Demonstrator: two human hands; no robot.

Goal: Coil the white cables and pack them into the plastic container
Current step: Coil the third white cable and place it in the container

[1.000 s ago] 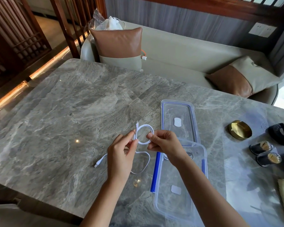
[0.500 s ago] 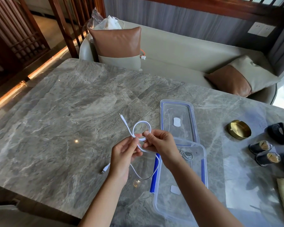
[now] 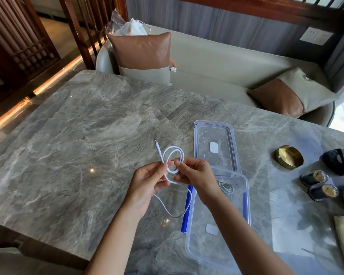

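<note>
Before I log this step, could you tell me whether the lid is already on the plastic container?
No, the lid lies flat on the marble table, beyond the open plastic container.

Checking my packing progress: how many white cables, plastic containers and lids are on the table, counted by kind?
Cables: 2, the held cable and the packed cable inside the container
Container: 1
Lid: 1
Total: 4
</note>
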